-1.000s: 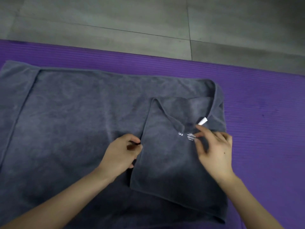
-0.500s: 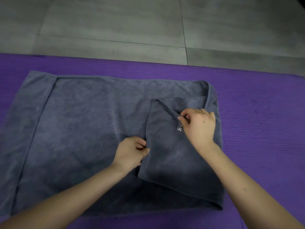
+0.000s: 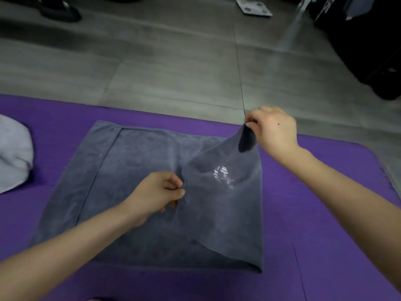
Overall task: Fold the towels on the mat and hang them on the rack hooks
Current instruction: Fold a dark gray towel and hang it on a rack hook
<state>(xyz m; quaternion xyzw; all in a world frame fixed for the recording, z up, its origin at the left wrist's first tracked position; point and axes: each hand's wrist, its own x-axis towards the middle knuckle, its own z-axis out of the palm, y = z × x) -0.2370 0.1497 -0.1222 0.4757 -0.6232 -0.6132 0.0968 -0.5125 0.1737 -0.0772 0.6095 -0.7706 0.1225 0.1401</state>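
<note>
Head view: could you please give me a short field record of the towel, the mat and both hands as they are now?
surface: purple mat on a grey tiled floor
towel: dark grey towel spread on the mat, its right part folded over as a flap
left hand: pinches the flap's edge near the towel's middle
right hand: pinches the flap's far corner, raised off the towel
other cloth: light grey cloth bunched at the mat's left side
</note>
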